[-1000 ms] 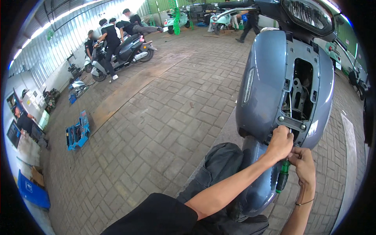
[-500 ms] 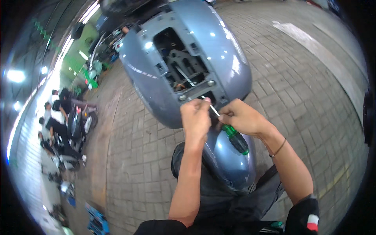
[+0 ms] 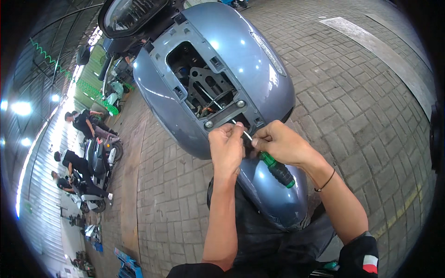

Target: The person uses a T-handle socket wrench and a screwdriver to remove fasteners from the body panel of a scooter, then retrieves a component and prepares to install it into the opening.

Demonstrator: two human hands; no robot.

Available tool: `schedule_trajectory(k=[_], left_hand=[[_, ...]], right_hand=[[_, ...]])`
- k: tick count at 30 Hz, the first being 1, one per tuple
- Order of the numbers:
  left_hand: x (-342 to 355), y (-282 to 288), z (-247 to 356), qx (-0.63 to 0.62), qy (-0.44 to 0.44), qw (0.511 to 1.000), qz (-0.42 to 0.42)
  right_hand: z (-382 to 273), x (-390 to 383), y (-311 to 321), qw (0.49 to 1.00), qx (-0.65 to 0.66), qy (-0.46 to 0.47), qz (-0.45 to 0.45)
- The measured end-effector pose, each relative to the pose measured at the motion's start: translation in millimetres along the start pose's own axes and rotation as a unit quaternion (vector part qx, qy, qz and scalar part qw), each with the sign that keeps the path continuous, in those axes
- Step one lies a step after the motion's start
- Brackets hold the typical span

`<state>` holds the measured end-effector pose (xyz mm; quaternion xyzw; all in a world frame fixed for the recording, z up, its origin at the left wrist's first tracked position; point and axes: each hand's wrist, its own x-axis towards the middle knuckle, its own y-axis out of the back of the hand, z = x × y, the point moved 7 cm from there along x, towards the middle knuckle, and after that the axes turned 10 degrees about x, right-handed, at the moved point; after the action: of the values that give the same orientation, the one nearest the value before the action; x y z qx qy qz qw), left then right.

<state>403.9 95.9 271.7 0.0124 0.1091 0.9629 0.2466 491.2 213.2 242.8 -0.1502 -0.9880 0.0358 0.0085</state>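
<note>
Head view: looks down over both hands.
Left hand: pinches the pale shaft near its upper visible end, just below the crossbar.
Right hand: pinches the same shaft lower down, beside the handle.
Screwdriver: slants between both hands, green-and-black grip above the fender.
Scooter: stands just ahead, blue-grey, with an opening in front.
Toolbox: lies at lower left, blue.
Co-workers: gather about a dark scooter.
</note>
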Motion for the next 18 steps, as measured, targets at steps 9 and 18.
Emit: schedule_trajectory(k=[9,18], left_hand=[[-2,4,4,0.046,-0.022,0.999,0.02],[-3,-1,1,-0.024,0.006,1.0,-0.001]], right_hand=[[-21,-11,5,0.993,-0.077,0.001,0.086],[0,-2,-4,0.997,-0.037,0.029,0.064]])
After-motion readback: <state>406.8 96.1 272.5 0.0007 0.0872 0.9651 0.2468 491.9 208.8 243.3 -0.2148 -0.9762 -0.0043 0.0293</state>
